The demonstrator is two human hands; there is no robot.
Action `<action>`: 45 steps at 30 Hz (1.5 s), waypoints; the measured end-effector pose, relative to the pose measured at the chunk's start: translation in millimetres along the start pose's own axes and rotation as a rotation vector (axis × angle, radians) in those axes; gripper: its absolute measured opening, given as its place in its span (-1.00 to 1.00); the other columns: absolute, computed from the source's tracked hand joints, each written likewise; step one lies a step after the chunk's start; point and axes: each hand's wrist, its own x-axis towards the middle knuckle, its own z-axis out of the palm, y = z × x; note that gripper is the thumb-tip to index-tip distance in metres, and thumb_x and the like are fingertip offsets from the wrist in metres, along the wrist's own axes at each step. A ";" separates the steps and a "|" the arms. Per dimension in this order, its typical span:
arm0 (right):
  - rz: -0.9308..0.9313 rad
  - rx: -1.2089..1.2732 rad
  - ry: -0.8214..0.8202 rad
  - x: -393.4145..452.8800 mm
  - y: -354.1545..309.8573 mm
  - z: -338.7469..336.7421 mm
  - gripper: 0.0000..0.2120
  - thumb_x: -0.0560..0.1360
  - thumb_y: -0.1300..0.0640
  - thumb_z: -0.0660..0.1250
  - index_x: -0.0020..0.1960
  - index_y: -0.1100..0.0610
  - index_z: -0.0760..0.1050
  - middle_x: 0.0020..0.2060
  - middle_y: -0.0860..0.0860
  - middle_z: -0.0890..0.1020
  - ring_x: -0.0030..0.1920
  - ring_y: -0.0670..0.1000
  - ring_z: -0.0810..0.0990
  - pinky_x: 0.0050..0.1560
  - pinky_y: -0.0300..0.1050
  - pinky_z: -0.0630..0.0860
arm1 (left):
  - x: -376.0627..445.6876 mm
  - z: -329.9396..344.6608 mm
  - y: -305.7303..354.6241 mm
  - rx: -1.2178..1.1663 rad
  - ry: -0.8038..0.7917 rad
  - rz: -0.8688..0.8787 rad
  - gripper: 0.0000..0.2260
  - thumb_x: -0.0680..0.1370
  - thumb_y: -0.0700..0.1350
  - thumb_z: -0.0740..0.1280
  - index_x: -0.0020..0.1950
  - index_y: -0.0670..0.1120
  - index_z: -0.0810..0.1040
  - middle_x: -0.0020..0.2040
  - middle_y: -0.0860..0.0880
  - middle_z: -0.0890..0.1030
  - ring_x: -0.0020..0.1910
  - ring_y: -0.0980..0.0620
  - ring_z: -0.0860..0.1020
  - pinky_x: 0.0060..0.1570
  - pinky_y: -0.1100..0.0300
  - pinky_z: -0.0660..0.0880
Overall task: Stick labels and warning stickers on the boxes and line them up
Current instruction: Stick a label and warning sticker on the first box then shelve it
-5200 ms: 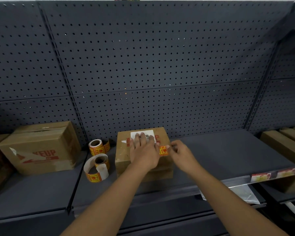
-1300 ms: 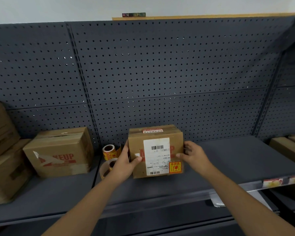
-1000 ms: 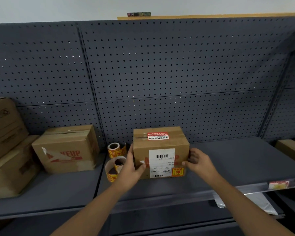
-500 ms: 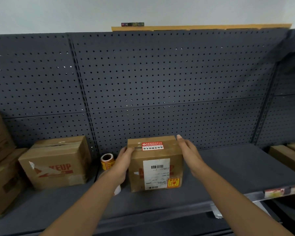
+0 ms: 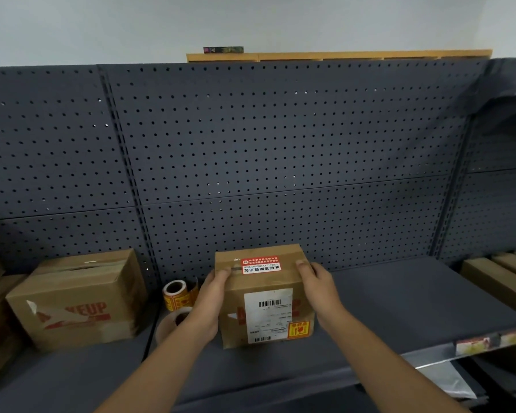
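On the shelf (image 5: 399, 296) | left hand (image 5: 210, 305), right hand (image 5: 319, 289) | fingers clasp box (image 5: 262, 296)

Brown box (image 5: 262, 296), red+white sticker (image 5: 261, 264), grey pegboard (image 5: 280, 138)

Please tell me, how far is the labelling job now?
Done: the small brown cardboard box carries a white barcode label, a yellow warning sticker and a red seal sticker. In hand: the left hand and right hand grip its sides on the dark grey shelf. Left: the larger brown box shows no such label.
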 end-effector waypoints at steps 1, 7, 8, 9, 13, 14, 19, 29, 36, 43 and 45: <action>-0.005 0.005 0.009 0.7 -1.0 -3.5 -0.80 0.68 -0.06 0.23 0.08 0.01 0.57 -0.03 0.01 0.70 0.00 0.01 0.67 -0.05 -0.06 0.54 | -0.7 3.9 0.5 -0.002 -0.002 0.006 -0.71 0.62 0.15 0.32 0.30 0.10 0.57 0.09 -0.10 0.73 0.10 -0.16 0.69 0.16 -0.15 0.58; -0.023 0.028 0.051 9.2 -4.8 -33.2 -0.77 0.66 -0.06 0.26 0.08 0.06 0.60 -0.06 0.03 0.72 -0.02 0.03 0.69 -0.07 -0.06 0.55 | -5.6 35.3 5.9 -0.020 -0.022 0.050 -0.78 0.64 0.10 0.30 0.25 0.10 0.56 0.07 -0.09 0.72 0.06 -0.13 0.68 -0.05 0.00 0.56; -0.031 0.030 0.065 10.2 -6.5 -39.3 -0.78 0.66 -0.06 0.26 0.07 0.06 0.60 -0.06 0.02 0.72 -0.02 0.03 0.69 -0.07 -0.06 0.55 | -6.8 41.9 6.6 -0.020 -0.027 0.056 -0.77 0.64 0.11 0.31 0.26 0.11 0.57 0.07 -0.09 0.73 0.05 -0.13 0.69 -0.06 0.00 0.56; -0.041 0.030 0.078 11.4 -7.3 -46.2 -0.79 0.66 -0.05 0.27 0.07 0.04 0.60 -0.06 0.01 0.72 -0.03 0.02 0.69 -0.07 -0.06 0.55 | -7.0 49.1 6.6 -0.016 -0.031 0.061 -0.76 0.63 0.11 0.31 0.27 0.11 0.56 0.07 -0.09 0.73 0.05 -0.13 0.70 -0.06 0.00 0.57; -0.085 0.049 0.139 20.0 -12.4 -77.9 -0.82 0.64 -0.07 0.31 0.14 0.01 0.54 0.01 -0.02 0.67 0.02 -0.02 0.65 -0.02 -0.03 0.58 | -7.7 83.0 8.9 -0.004 -0.068 0.070 -0.70 0.62 0.13 0.31 0.31 0.09 0.54 0.07 -0.08 0.73 0.04 -0.12 0.71 -0.07 0.01 0.59; -0.094 0.054 0.161 22.4 -14.4 -87.2 -0.81 0.63 -0.06 0.32 0.16 0.01 0.50 0.02 -0.04 0.65 0.03 -0.03 0.63 -0.04 -0.05 0.56 | -8.9 93.5 9.8 -0.002 -0.078 0.073 -0.70 0.62 0.13 0.30 0.31 0.08 0.54 0.07 -0.08 0.73 0.03 -0.11 0.71 -0.08 0.03 0.58; -0.142 0.022 0.221 41.6 -15.3 -143.5 -0.83 0.61 -0.06 0.36 0.12 0.00 0.53 0.02 -0.06 0.65 0.03 -0.04 0.64 -0.07 -0.09 0.53 | -14.1 152.7 6.7 0.031 -0.127 0.070 -0.73 0.65 0.13 0.27 0.31 0.07 0.51 0.09 -0.08 0.71 0.06 -0.08 0.68 -0.08 0.04 0.56; -0.142 -0.028 0.345 95.0 -7.9 -255.1 -0.88 0.63 -0.01 0.31 0.03 -0.03 0.61 -0.06 -0.03 0.70 -0.02 -0.01 0.67 -0.01 -0.01 0.62 | -11.1 280.7 -0.9 0.118 -0.244 0.052 -0.67 0.65 0.12 0.29 0.36 0.02 0.45 0.12 -0.05 0.69 0.08 -0.02 0.65 -0.07 0.09 0.53; -0.082 0.015 0.387 138.7 2.3 -309.6 -0.90 0.61 0.05 0.35 -0.02 0.03 0.62 -0.06 0.07 0.69 0.01 0.10 0.67 0.06 0.12 0.64 | -5.0 339.8 -2.7 0.199 -0.344 0.057 -0.52 0.61 0.20 0.34 0.47 0.08 0.36 0.18 0.02 0.65 0.10 0.06 0.60 -0.14 0.19 0.44; -0.031 0.034 0.356 178.7 9.3 -332.2 -0.83 0.63 0.06 0.35 0.13 0.13 0.62 -0.05 0.04 0.67 -0.04 0.03 0.63 -0.10 -0.06 0.55 | 26.4 369.4 -8.6 0.275 -0.348 0.110 -0.58 0.63 0.16 0.34 0.45 0.10 0.41 0.20 0.07 0.64 0.15 0.08 0.60 0.14 0.11 0.51; -0.004 0.056 0.343 189.2 11.4 -335.8 -0.79 0.62 0.05 0.38 0.17 0.14 0.64 -0.02 0.07 0.69 0.00 0.09 0.65 0.04 0.04 0.60 | 32.4 372.4 -10.9 0.270 -0.338 0.142 -0.62 0.66 0.10 0.31 0.47 0.08 0.39 0.15 0.12 0.63 0.08 0.14 0.60 -0.01 0.22 0.51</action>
